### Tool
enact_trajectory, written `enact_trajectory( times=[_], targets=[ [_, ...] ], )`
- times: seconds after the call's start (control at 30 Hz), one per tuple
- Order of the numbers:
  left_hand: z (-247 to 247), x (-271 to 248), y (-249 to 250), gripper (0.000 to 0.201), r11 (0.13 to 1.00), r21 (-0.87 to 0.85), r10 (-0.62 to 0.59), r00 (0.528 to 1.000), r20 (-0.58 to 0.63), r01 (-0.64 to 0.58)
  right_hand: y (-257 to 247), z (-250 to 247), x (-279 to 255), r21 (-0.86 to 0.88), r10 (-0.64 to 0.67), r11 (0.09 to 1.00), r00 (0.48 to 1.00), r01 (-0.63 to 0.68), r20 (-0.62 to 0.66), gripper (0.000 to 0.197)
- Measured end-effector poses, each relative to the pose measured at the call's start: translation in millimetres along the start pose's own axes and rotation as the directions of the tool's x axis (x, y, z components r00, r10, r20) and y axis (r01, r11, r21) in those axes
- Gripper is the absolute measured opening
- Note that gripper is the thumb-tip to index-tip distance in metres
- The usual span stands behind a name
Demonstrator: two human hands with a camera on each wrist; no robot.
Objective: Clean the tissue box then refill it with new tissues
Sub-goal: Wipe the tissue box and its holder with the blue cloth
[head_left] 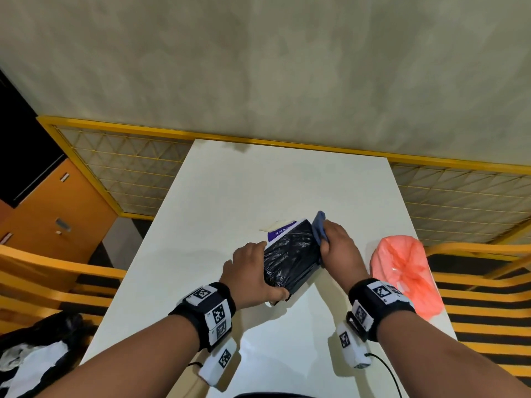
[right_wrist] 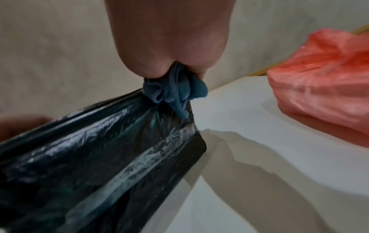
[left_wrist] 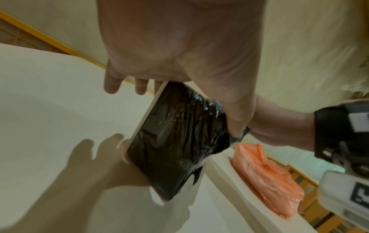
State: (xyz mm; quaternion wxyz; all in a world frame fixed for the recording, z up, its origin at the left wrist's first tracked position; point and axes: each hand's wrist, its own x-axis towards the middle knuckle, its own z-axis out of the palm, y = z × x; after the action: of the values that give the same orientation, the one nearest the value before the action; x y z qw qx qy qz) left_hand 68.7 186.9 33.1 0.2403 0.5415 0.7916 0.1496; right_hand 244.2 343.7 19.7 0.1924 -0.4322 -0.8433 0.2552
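on white table (head_left: 287, 182) centre, left hand (head_left: 253, 277) grips black plastic-wrapped tissue box (head_left: 290, 254). right hand (head_left: 342, 245) clamps blue cloth (head_left: 319, 225) against its 2 o'clock edge. pink plastic bag (head_left: 402, 277) at 3 o'clock.

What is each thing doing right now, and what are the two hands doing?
Tissue box: wrapped in black plastic, tilted, held up.
Blue cloth: bunched, pressed against the box.
Pink bag: lying on the table, untouched.
Left hand: holds the box.
Right hand: grips the cloth.
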Motion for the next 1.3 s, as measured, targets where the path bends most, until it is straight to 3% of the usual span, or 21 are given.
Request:
enact_trajectory(
  times=[0.1, 0.17, 0.23, 0.33, 0.57, 0.73, 0.83, 1.0, 1.1, 1.2, 1.3],
  targets=[
    [-9.9, 6.8, 7.1, 0.131, 0.991, 0.129, -0.040, 0.992, 0.121, 0.024, 0.0, -15.1, -8.0, 0.110, 0.081, 0.991, 0.994, -0.072, -0.077, 0.020],
    [-16.0, 16.5, 20.0, 0.141, 0.985, 0.170, -0.066, 0.983, 0.174, 0.036, -1.4, -25.2, -17.7, 0.208, 0.167, 0.969, 0.976, -0.136, -0.137, 0.023],
    [-14.7, 29.5, 41.6, 0.140, 0.982, 0.182, -0.066, 0.990, 0.124, 0.043, -3.0, -32.8, -30.4, 0.292, 0.255, 0.935, 0.953, -0.200, -0.165, 0.029],
    [-5.3, 50.3, 78.9, 0.133, 0.973, 0.227, -0.037, 0.999, 0.033, 0.029, 4.7, -33.0, -50.3, 0.372, 0.321, 0.895, 0.934, -0.247, -0.153, 0.023],
    [13.1, 71.4, 106.0, 0.134, 0.948, 0.317, -0.058, 0.993, 0.102, 0.023, 4.5, -46.9, -90.7, 0.391, 0.392, 0.859, 0.916, -0.331, -0.088, 0.018],
    [-0.2, 58.4, 101.9, 0.127, 0.979, 0.108, 0.173, 0.985, 0.000, -0.171, 8.0, -54.3, -97.9, 0.455, 0.375, 0.844, 0.919, -0.283, -0.123, 0.021],
    [-4.7, 41.8, 79.5, 0.131, 0.951, -0.160, 0.254, 0.964, -0.082, -0.264, 12.4, -60.2, -99.2, 0.461, 0.343, 0.855, 0.926, -0.239, -0.155, 0.028],
    [7.4, 9.7, 33.5, 0.133, 0.869, -0.460, 0.145, 0.983, -0.112, -0.180, 0.2, -71.7, -92.4, 0.340, 0.239, 0.929, 0.936, -0.143, -0.260, 0.027],
    [13.5, 0.2, 16.6, 0.134, 0.827, -0.544, 0.102, 0.990, -0.100, -0.140, -23.0, -74.3, -84.4, 0.347, 0.156, 0.935, 0.965, -0.075, -0.212, 0.033],
    [21.2, -5.1, 6.0, 0.141, 0.814, -0.567, 0.087, 0.991, -0.098, -0.127, -55.5, -67.4, -74.4, 0.196, -0.061, 0.975, 0.972, 0.107, -0.226, 0.049],
    [20.4, -8.9, 10.1, 0.138, 0.795, -0.586, 0.079, 0.984, -0.160, -0.159, -85.4, -46.5, -66.5, 0.004, -0.290, 0.956, 0.951, 0.292, -0.112, 0.058]
  ],
)
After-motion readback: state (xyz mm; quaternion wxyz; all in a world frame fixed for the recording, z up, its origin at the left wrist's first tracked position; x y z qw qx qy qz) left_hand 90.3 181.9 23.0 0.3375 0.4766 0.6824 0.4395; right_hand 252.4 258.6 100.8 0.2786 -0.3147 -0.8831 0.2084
